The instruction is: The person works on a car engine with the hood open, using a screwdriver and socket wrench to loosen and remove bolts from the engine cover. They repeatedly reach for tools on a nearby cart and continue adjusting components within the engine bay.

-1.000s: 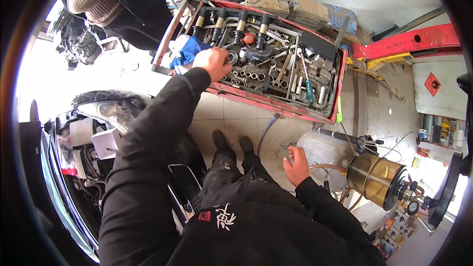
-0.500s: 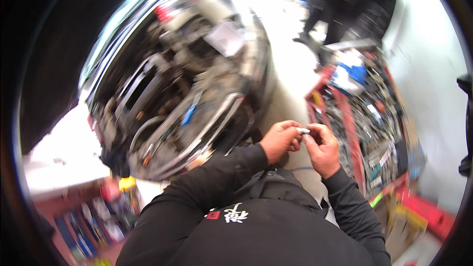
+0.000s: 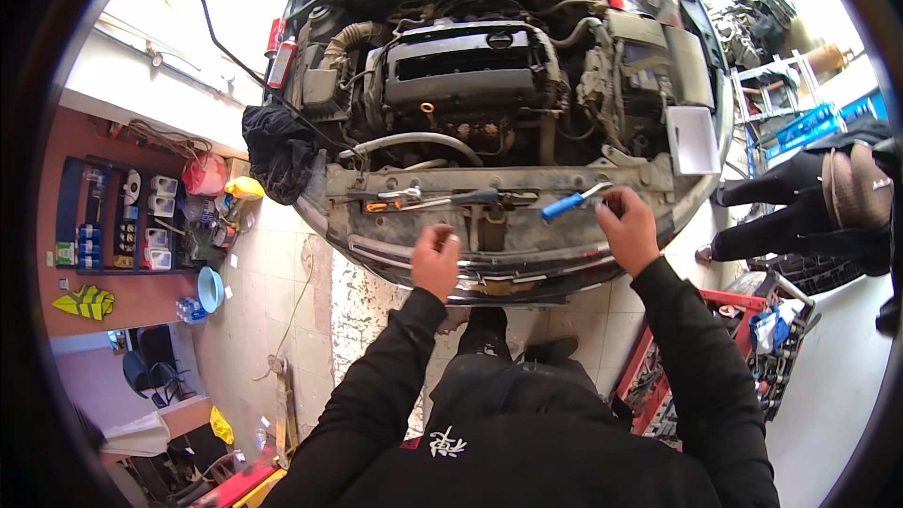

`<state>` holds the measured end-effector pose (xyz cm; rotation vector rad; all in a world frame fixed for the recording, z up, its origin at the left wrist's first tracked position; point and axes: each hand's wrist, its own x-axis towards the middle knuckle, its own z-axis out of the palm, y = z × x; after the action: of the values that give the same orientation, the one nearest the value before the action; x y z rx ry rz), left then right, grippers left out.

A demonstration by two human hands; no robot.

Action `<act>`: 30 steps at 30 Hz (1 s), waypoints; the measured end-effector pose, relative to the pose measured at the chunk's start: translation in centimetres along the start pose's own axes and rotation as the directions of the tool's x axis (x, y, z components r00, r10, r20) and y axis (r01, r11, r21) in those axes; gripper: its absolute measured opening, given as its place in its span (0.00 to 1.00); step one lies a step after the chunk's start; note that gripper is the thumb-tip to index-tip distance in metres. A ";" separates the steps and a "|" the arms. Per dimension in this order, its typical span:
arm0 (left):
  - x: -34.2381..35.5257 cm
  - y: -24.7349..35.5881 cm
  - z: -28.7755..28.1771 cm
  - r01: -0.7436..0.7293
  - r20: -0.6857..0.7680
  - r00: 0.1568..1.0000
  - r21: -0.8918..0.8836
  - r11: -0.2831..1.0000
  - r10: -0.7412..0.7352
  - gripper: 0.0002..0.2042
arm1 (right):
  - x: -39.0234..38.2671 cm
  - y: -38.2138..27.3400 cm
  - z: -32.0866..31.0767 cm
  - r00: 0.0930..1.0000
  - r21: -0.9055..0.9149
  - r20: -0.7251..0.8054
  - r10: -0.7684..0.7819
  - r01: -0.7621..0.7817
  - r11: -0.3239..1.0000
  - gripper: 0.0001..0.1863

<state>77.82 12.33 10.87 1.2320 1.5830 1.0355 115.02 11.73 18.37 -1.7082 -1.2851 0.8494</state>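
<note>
I stand at the open engine bay of a car [image 3: 499,85], looking down on its front crossmember [image 3: 499,181]. My right hand [image 3: 628,229] is closed on the metal end of a blue-handled tool [image 3: 570,203] that rests on the crossmember's right part. My left hand [image 3: 436,261] is at the front lip of the car, fingers curled, with something small and pale at its fingertips that I cannot identify. A ratchet with a dark handle and an orange-handled tool [image 3: 428,198] lie on the crossmember just beyond my left hand.
A black rag [image 3: 277,150] hangs over the car's left front corner. A red tool cart [image 3: 743,357] full of tools stands at my lower right. Another person in dark clothes [image 3: 818,207] is at the right. Shelves with bottles and a blue bowl [image 3: 209,290] line the left wall.
The view swung from the red tool cart to the engine bay. My hands, together at my chest half a second ago, are now apart at the car's front, the right on the blue-handled tool.
</note>
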 end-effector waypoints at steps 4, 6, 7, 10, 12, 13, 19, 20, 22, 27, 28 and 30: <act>10.0 -2.5 -6.4 -0.289 -0.054 0.940 0.395 0.872 0.336 0.08 | 11.2 -1.2 7.8 0.995 -0.129 0.017 -0.094 0.095 0.987 0.12; 14.2 -2.8 -8.2 -0.458 0.062 0.867 0.494 0.739 0.495 0.09 | 15.9 -1.8 10.9 0.990 -0.214 0.044 -0.134 0.140 0.967 0.12; 15.6 -2.8 -8.6 -0.483 0.080 0.850 0.510 0.712 0.520 0.10 | 18.1 -2.1 12.1 0.985 -0.263 0.052 -0.164 0.172 0.950 0.12; 18.0 -2.8 -9.8 -0.533 0.110 0.810 0.548 0.644 0.577 0.12 | 23.9 -2.7 14.7 0.984 -0.322 0.044 -0.170 0.175 0.931 0.12; 17.6 -3.0 -10.8 -0.523 0.081 0.805 0.563 0.640 0.587 0.12 | 27.6 -2.9 16.5 0.975 -0.392 0.054 -0.217 0.220 0.893 0.13; 16.8 -3.2 -11.3 -0.519 0.054 0.804 0.549 0.656 0.592 0.12 | 29.4 -2.9 17.4 0.972 -0.435 0.053 -0.231 0.230 0.871 0.14; 1.7 -8.9 -15.0 -0.144 0.081 0.989 0.389 0.910 0.122 0.09 | 38.7 -3.4 26.6 0.945 -0.526 0.202 -0.259 0.327 0.785 0.14; -2.0 -10.9 -15.8 -0.009 0.067 0.998 0.404 0.915 -0.019 0.09 | 40.0 -3.5 28.1 0.949 -0.541 0.220 -0.227 0.313 0.781 0.14; -9.8 -15.1 -17.8 0.204 -0.020 0.976 0.454 0.867 -0.219 0.08 | 42.0 -3.4 31.2 0.957 -0.596 0.252 -0.145 0.272 0.755 0.13; -26.3 -23.0 -23.6 0.826 -0.335 0.343 0.553 0.112 -0.878 0.16 | 44.2 -2.3 34.7 0.942 -0.682 0.321 -0.100 0.303 0.666 0.12; -28.3 -23.7 -24.4 0.780 -0.222 0.314 0.615 0.117 -0.923 0.19 | 44.3 -2.0 34.9 0.939 -0.673 0.322 -0.118 0.315 0.669 0.12; -31.0 -24.2 -24.3 0.671 -0.068 0.187 0.738 0.076 -0.980 0.21 | 44.4 -1.8 35.1 0.947 -0.669 0.304 -0.103 0.289 0.685 0.11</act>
<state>52.70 -24.63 -0.92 0.4910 1.8418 -0.6944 94.86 62.29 2.76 -2.0157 -2.1319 0.4483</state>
